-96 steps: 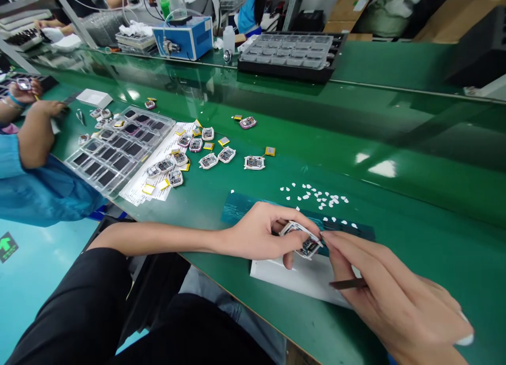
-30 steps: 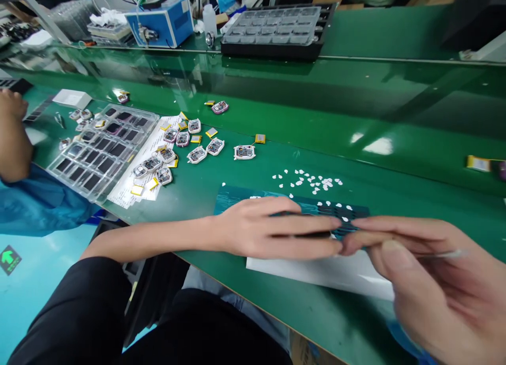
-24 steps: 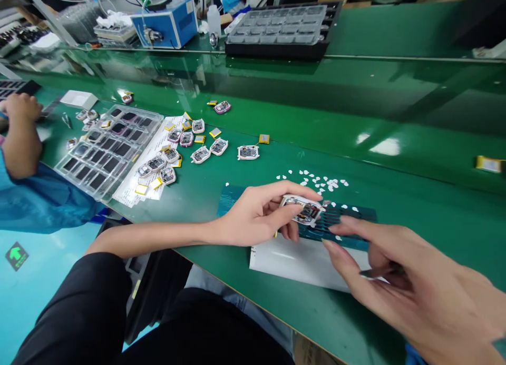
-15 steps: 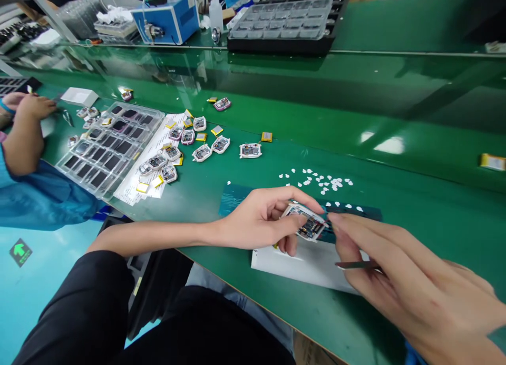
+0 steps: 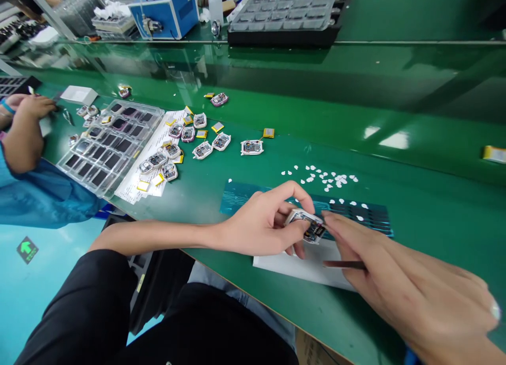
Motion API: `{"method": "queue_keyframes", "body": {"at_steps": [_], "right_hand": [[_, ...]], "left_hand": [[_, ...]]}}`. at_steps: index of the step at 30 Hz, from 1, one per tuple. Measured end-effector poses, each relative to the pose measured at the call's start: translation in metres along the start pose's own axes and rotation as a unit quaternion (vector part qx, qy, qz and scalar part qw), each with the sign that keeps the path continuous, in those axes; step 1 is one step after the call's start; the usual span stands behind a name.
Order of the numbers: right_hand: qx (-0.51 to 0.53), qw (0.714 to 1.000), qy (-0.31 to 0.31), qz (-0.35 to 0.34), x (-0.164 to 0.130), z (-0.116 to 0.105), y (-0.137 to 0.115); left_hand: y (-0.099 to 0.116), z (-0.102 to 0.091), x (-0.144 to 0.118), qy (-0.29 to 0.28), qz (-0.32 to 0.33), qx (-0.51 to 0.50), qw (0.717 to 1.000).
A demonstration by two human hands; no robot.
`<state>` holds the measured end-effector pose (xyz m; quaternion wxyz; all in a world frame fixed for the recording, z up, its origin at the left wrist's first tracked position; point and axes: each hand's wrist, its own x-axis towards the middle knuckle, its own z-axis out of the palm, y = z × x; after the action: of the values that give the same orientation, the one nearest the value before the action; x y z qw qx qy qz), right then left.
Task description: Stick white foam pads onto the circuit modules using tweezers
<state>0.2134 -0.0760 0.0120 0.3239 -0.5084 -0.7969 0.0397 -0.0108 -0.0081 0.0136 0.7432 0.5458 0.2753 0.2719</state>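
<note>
At nine o'clock a co-worker's hand [image 5: 27, 106] is resting by a clear compartment tray [image 5: 110, 144], which is lying flat so its dark panels are staying sorted in their pockets. Toward eleven o'clock, loose watch modules [image 5: 185, 141] and small yellow batteries [image 5: 269, 132] are lying scattered on the green bench [image 5: 415, 159], near the tray and well apart from the working spot.

Near the centre, the left hand [image 5: 256, 225] is curling around a small white-framed module [image 5: 308, 228]; thumb and fingers are closing on its edges and tilting its open face up, likely to steady it for fine work. It is hovering just above a white sheet [image 5: 292, 265] and at the near edge of a dark blue sticker strip [image 5: 367, 217], which is lying alongside so its pieces are close by.

At four o'clock the right hand [image 5: 403, 296] is half closed, pinching slim tweezers [image 5: 343, 265] while its forefinger is stretching out to touch the module. White backing scraps [image 5: 324, 179] are lying scattered at one o'clock, beyond the strip.
</note>
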Motion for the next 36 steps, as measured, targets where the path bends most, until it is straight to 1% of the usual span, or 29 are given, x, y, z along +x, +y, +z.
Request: {"method": "queue_keyframes", "body": {"at_steps": [2, 3, 6, 8, 10, 12, 15, 17, 19, 21, 22, 24, 27, 29, 32, 34, 36], "right_hand": [[-0.066, 0.991, -0.012, -0.118, 0.003, -0.001, -0.003], [-0.095, 0.983, -0.019, -0.155, 0.005, -0.001, -0.006], [-0.146, 0.974, -0.030, -0.173, 0.009, -0.002, -0.014], [-0.167, 0.970, -0.019, -0.178, 0.009, -0.001, -0.018], [-0.181, 0.968, -0.007, -0.175, 0.009, 0.002, -0.019], [-0.172, 0.971, -0.007, -0.168, 0.009, 0.005, -0.019], [-0.112, 0.983, -0.012, -0.143, 0.010, 0.007, -0.015], [-0.061, 0.991, -0.003, -0.121, 0.011, 0.007, -0.013], [-0.025, 0.997, 0.004, -0.070, 0.011, 0.004, -0.013], [0.009, 1.000, 0.013, 0.008, 0.013, 0.002, -0.014], [0.031, 0.998, 0.015, 0.046, 0.014, 0.001, -0.015], [0.089, 0.990, -0.007, 0.107, 0.019, 0.000, -0.018], [0.154, 0.974, -0.051, 0.159, 0.027, 0.003, -0.021], [0.166, 0.966, -0.069, 0.186, 0.031, 0.004, -0.021], [0.173, 0.957, -0.079, 0.220, 0.031, 0.005, -0.021], [0.177, 0.953, -0.074, 0.233, 0.029, 0.005, -0.022], [0.166, 0.957, -0.056, 0.232, 0.027, 0.005, -0.023]], "left_hand": [[-0.002, 0.002, -0.002, -0.001, -0.007, -0.003, 1.000], [-0.002, 0.003, -0.002, 0.002, -0.010, 0.004, 1.000], [-0.003, 0.005, -0.004, 0.013, 0.002, 0.075, 0.997], [-0.005, 0.005, -0.005, 0.016, 0.023, 0.120, 0.992], [-0.007, 0.006, -0.005, 0.015, 0.041, 0.124, 0.991], [-0.009, 0.006, -0.005, 0.023, 0.052, 0.115, 0.992], [-0.010, 0.005, -0.003, 0.036, 0.042, 0.092, 0.994], [-0.010, 0.004, -0.003, 0.033, 0.028, 0.065, 0.997], [-0.008, 0.004, -0.003, 0.029, 0.030, 0.060, 0.997], [-0.007, 0.005, -0.004, 0.028, 0.048, 0.084, 0.995], [-0.006, 0.005, -0.004, 0.025, 0.057, 0.100, 0.993], [-0.005, 0.006, -0.006, 0.020, 0.067, 0.129, 0.989], [-0.004, 0.007, -0.008, 0.019, 0.065, 0.146, 0.987], [-0.005, 0.008, -0.009, 0.014, 0.061, 0.141, 0.988], [-0.008, 0.009, -0.010, 0.004, 0.062, 0.129, 0.990], [-0.010, 0.008, -0.008, -0.005, 0.068, 0.120, 0.990], [-0.010, 0.006, -0.006, -0.016, 0.070, 0.108, 0.992]]}}
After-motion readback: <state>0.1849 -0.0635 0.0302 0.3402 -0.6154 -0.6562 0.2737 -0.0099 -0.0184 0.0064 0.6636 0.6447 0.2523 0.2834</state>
